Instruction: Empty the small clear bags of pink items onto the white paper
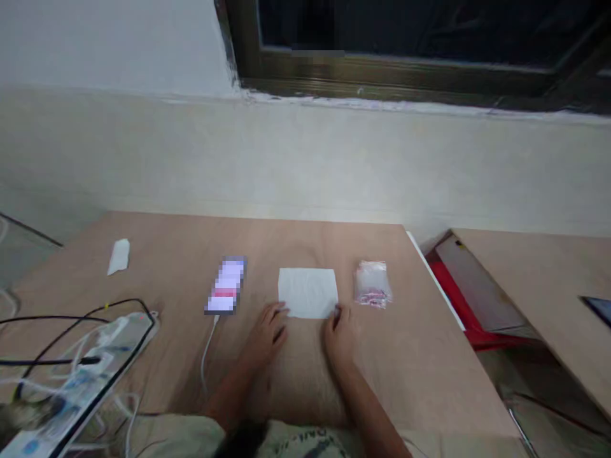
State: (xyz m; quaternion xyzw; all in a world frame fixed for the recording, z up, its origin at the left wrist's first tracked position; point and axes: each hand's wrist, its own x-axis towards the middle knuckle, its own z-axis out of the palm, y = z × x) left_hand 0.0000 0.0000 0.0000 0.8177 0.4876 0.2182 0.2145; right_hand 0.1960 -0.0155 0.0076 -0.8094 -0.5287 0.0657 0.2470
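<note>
A white sheet of paper (308, 292) with faint creases lies on the wooden table in front of me. At its lower left corner, my left hand (266, 337) touches the edge with its fingertips, the thumb apart from the fingers. My right hand (340, 337) rests at the lower right corner, fingers bent, with a gap between thumb and forefinger. Neither hand lifts the sheet. To the right of the paper is a stack of clear plastic bags (373, 284) with reddish edges. Left of it lies a phone (226, 285), its lit screen pixelated.
A white charging cable (205, 359) runs from the phone toward me. At the left, a power strip (114, 340) sits among tangled black and white cables. A small white paper piece (119, 256) lies at the far left. Beyond the table's right edge stands another table (539, 267).
</note>
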